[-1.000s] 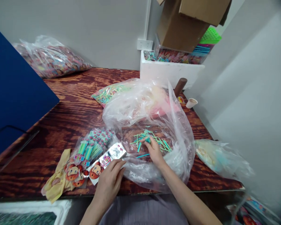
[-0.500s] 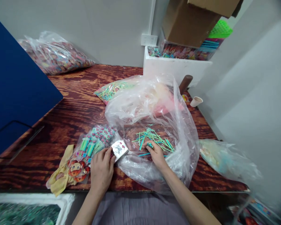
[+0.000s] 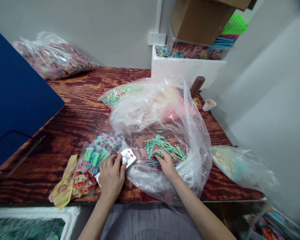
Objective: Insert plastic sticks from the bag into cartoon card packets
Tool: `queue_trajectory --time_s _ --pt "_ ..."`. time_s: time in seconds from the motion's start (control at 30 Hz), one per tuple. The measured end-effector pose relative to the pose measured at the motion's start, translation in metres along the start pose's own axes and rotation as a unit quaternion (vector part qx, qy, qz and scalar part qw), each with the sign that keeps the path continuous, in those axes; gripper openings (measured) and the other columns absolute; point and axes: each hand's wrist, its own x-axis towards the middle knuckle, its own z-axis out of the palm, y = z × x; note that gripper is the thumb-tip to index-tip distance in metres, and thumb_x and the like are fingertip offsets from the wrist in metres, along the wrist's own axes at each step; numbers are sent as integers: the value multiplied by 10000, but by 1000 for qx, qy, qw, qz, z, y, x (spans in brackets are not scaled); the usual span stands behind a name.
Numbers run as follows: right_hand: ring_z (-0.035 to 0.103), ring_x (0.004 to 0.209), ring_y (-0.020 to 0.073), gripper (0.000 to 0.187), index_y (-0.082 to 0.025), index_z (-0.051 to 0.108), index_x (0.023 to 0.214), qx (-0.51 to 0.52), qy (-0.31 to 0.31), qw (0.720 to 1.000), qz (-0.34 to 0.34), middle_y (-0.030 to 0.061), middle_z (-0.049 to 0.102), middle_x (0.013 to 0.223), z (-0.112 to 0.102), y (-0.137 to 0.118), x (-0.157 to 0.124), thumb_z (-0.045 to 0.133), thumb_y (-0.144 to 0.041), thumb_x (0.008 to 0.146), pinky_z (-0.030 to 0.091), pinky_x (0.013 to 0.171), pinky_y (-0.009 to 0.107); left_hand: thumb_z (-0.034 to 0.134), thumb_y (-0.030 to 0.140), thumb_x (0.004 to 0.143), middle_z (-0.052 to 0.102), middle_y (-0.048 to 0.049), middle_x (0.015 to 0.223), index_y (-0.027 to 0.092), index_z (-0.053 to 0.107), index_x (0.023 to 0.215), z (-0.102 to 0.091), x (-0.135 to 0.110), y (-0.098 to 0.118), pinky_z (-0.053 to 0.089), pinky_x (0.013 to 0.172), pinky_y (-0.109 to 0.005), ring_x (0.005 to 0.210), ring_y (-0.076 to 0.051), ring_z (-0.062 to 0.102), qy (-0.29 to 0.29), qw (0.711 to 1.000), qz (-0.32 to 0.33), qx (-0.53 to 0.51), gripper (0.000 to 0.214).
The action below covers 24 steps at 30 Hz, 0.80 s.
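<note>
With packets [image 3: 89, 154] seemingly filled, sticks [image 3: 168, 146] remain loose: our right hand [image 3: 165, 165] pinches several, our left hand [image 3: 112, 175] splays over printed wrappers [image 3: 128, 158].

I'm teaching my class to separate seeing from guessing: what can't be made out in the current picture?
Head view: the middle of the printed white stack, covered by the left hand.
Head view: the full length of the held blue-green sticks, hidden by the right hand.
Head view: the top of the brown carton, cut off by the upper edge.
Head view: the green contents of the white foam bin, blurred.
</note>
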Motion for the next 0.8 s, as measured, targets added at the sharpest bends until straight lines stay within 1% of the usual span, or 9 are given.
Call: queue_trajectory --time_s 0.13,0.27,0.37,0.57,0.73,0.8 --pt "634 803 192 124 -232 676 885 10 3 1000 7 4 699 824 1 1 0 564 -283 871 466 790 302 506 369 957 621 -126 1114 166 634 1192 -1 1 -2 455 860 -417 996 -290 550 4 999 -2 -37 337" --pt "638 824 196 111 -232 672 877 6 10 1000 5 5 700 820 1 1 1 579 -290 859 467 798 303 523 357 949 636 -103 1082 196 682 1035 -3 3 -2 451 871 -413 983 -277 561 10 998 -10 -68 242" --pt "639 827 199 108 -230 672 872 3 12 1000 -1 9 700 816 2 1 1 580 -284 851 472 792 304 539 350 941 638 -97 1067 199 690 966 -2 4 -1 449 864 -408 971 -272 557 11 996 -21 -82 215" --pt "631 771 188 104 -227 669 844 10 13 1000 -7 4 695 798 3 -2 0 579 -279 837 483 754 296 525 323 946 629 -89 1034 206 675 925 0 6 0 440 830 -392 948 -259 539 6 996 -44 -83 192" --pt "640 776 189 115 -224 678 842 8 11 1000 -9 4 697 788 3 -4 0 583 -288 833 487 769 304 498 325 948 628 -100 1030 209 641 981 -1 9 1 432 822 -399 948 -269 545 -10 997 -49 -60 187" --pt "643 773 191 120 -225 680 843 9 9 1000 -7 6 701 800 3 -3 0 591 -305 834 491 770 310 493 330 948 630 -105 1026 207 637 966 -1 10 1 437 814 -402 942 -273 549 -9 997 -48 -65 191"
